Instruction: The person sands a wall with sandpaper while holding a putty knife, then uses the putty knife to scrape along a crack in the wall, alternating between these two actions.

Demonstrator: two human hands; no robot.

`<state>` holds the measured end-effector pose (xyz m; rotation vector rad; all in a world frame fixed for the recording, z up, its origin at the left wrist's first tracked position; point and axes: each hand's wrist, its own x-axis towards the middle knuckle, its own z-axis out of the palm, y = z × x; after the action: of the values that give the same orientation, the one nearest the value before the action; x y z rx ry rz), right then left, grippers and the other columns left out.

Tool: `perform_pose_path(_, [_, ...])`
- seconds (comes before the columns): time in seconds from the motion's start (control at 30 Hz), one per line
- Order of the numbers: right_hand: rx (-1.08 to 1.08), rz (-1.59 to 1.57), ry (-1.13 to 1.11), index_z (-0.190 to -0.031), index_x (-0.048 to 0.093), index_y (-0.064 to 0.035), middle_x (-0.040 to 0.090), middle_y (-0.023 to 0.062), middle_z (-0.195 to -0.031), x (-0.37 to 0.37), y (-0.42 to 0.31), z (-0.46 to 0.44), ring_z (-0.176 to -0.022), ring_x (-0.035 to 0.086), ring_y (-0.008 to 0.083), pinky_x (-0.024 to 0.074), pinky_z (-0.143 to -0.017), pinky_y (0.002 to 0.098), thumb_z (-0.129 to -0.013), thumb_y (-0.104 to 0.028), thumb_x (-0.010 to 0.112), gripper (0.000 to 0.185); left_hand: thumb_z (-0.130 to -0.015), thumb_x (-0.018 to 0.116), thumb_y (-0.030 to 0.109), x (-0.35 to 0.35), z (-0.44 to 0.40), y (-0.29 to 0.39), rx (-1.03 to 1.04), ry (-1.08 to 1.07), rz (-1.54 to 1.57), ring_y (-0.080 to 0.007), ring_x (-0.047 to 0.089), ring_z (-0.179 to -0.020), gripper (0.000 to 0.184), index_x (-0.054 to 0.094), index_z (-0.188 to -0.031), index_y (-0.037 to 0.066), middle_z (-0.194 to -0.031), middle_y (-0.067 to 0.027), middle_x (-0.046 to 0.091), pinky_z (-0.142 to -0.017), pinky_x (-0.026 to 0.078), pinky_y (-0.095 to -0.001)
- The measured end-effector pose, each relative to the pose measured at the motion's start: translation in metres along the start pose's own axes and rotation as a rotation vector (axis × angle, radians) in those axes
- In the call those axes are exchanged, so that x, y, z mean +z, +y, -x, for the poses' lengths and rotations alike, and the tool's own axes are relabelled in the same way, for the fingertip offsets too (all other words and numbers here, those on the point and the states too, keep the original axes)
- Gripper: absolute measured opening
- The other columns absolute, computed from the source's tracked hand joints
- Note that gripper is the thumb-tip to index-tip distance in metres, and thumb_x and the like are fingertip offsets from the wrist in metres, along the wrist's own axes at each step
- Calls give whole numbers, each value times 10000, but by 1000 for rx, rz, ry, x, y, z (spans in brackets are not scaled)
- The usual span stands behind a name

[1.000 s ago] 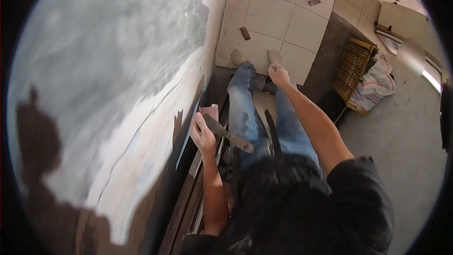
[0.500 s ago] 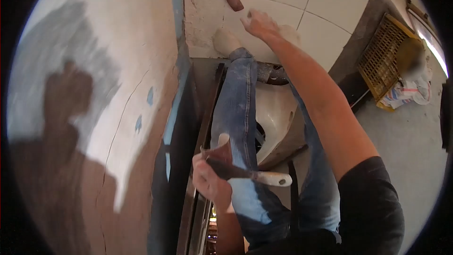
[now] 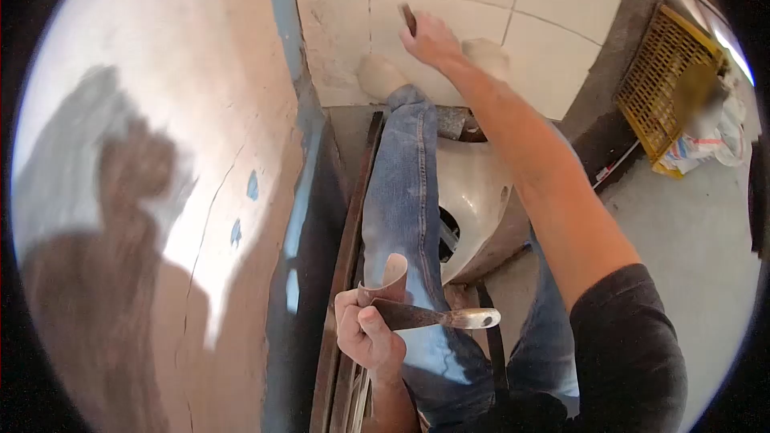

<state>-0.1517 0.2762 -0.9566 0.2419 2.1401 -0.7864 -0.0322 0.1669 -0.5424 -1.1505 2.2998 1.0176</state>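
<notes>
My left hand (image 3: 367,335), low in the middle of the view, is closed on a putty knife (image 3: 413,317), whose handle points right. A curled piece of brown sandpaper (image 3: 387,284) is in the same hand, standing up behind the blade. Farther off, over the white tiles (image 3: 449,4), my right hand (image 3: 435,40) pinches a small reddish-brown piece of sandpaper (image 3: 408,19), seen nearly edge-on. My feet rest on the tiles close to that hand.
On the left rises a wall (image 3: 233,128) with cracked, patchy paint and my shadow on it. A white ceramic basin (image 3: 473,184) lies beneath my legs. To the right, a yellow plastic crate (image 3: 662,84) leans beside a white bag (image 3: 714,140).
My right hand has taken hold of the reddish-brown piece that lay on the tiles. My left hand has shifted slightly down and right with the putty knife and curled sandpaper.
</notes>
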Motion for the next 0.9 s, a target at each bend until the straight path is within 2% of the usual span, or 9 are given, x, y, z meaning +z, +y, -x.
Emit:
perform_pose_path(0.2, [41,-56,26,-1227,540,-25,558,249,-1250,-95,22,130,-1189,519,374,401,-1001,450,-934,-324,445,429,-937,576,203,-75,58,43,116,20,25,-229,537,-750,325,524,-727,-40,-847,-122,567,-660,422,-338])
perform_pose_path(0.27, [114,-149,179,-1263,522,-26,594,245,-1202,-138,17,176,-1116,578,365,442,-948,446,-943,-345,443,459,-923,587,164,-110,76,61,254,61,-74,-252,543,-756,290,526,-730,-43,-847,-135,568,-675,429,-355])
perform_pose_path(0.37, [350,-448,-7,-1262,539,-25,639,242,-1112,-210,8,222,-1007,631,375,480,-880,448,-932,-372,471,484,-893,605,61,-163,110,77,369,153,-136,-281,545,-761,195,532,-753,-54,-848,-157,558,-694,435,-377])
perform_pose_path(0.53, [17,-120,163,-1247,582,-33,670,179,-1012,-304,11,279,-825,665,277,524,-692,383,-844,-398,623,546,-897,618,64,-244,179,101,478,385,-118,-283,525,-748,190,544,-767,-52,-823,-152,546,-675,420,-377])
perform_pose_path(0.57, [-133,137,384,-1289,556,-66,653,175,-1105,-297,34,272,-921,657,273,533,-743,374,-826,-348,639,549,-896,623,69,-256,191,99,494,452,-111,-287,521,-746,190,547,-768,-49,-821,-153,543,-672,418,-380])
perform_pose_path(0.63, [-28,-124,265,-1321,519,-65,618,222,-1170,-327,11,298,-1082,605,329,488,-907,404,-825,-204,624,527,-893,633,79,-284,211,88,494,588,-124,-296,512,-744,190,552,-771,-43,-815,-154,536,-664,413,-385])
perform_pose_path(0.73, [-178,-409,267,-1337,464,-84,642,147,-1040,-285,68,224,-903,625,247,502,-744,373,-847,-181,584,514,-893,648,104,-322,227,59,501,750,-140,-304,496,-734,259,499,-732,-34,-825,-162,524,-651,406,-383])
perform_pose_path(0.77, [-18,-864,172,-1282,499,-81,644,106,-963,-297,34,262,-812,618,209,504,-663,358,-856,-180,573,443,-894,650,110,-333,227,43,530,801,-172,-300,495,-730,265,497,-733,-35,-829,-161,524,-646,406,-381])
perform_pose_path(0.9, [24,-761,0,-1056,534,-86,544,13,-778,-311,-43,314,-601,488,108,397,-483,275,-884,-230,572,228,-898,655,130,-377,267,88,525,1012,-197,-257,545,-743,223,581,-756,-26,-878,-125,572,-657,437,-349])
